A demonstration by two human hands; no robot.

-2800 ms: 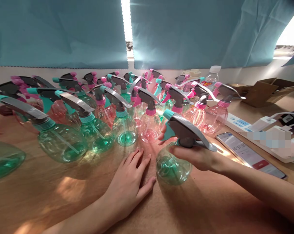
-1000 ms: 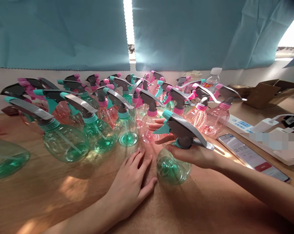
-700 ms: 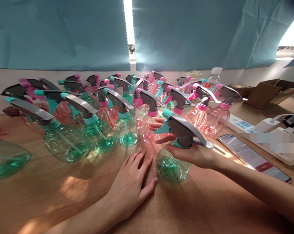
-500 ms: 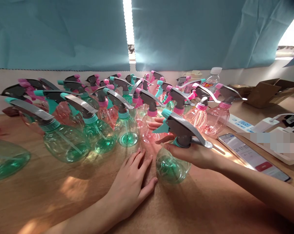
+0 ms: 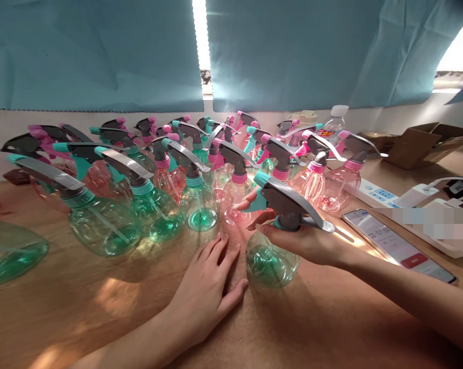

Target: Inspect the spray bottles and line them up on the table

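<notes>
My right hand (image 5: 304,241) is wrapped round the neck of a green spray bottle (image 5: 272,261), which stands on the wooden table (image 5: 139,318). Its grey head with a teal nozzle points to the left, and some fingers are hidden behind the head and trigger. Just left of that bottle, my left hand (image 5: 212,282) lies flat on the table, fingers spread, holding nothing. Beyond my left fingertips stands another green spray bottle (image 5: 199,205). A pink spray bottle (image 5: 237,202) is right behind my right fingers.
Several more green and pink spray bottles crowd the back and left. On the right lie a phone (image 5: 398,246) and a power strip (image 5: 377,192) with plugged-in chargers. Behind them are a cardboard box (image 5: 419,148) and a clear bottle with a white cap (image 5: 335,123). A blue curtain (image 5: 101,56) hangs behind.
The fingers of my right hand have curled in closer to the trigger and neck of the green spray bottle. My left hand and the other bottles stay put.
</notes>
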